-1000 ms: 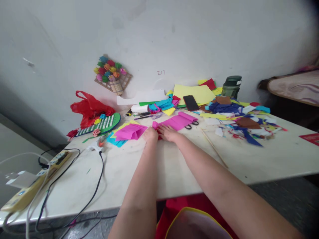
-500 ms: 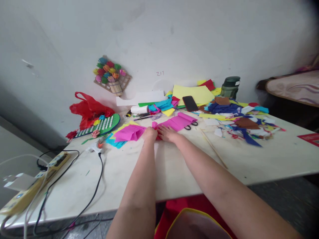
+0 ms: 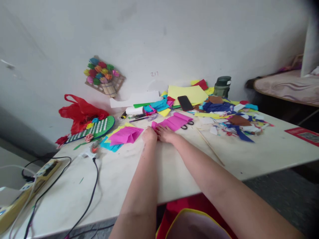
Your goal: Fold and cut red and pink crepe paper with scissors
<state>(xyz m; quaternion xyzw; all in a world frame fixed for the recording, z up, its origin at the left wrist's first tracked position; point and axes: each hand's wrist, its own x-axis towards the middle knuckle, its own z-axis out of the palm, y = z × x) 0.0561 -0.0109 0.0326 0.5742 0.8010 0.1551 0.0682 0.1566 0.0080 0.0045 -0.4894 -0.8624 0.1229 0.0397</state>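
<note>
A long strip of pink crepe paper (image 3: 175, 122) lies on the table, its far end rolled up. My left hand (image 3: 150, 135) is closed at the near end of this strip, fingertips turned inward and mostly hidden. Flat on the same end rests my right hand (image 3: 165, 134), fingers spread, right beside the left. Black scissors handles (image 3: 184, 127) stick out from under the strip. To the left of my hands is a stack of pink sheets (image 3: 126, 135) over yellow and blue ones. A thin wooden stick (image 3: 210, 146) lies to the right.
A glue gun (image 3: 91, 150) with a black cord and a power strip (image 3: 46, 177) are on the left. Behind them are a green woven board (image 3: 109, 124) and a red bag (image 3: 81, 111). A phone (image 3: 185, 103), a bottle (image 3: 222, 87) and paper scraps (image 3: 239, 120) occupy the back right.
The view has turned slightly right, so things appear further left. Both hands stay together at the strip's near end; the red bit seen between them earlier is now hidden.
</note>
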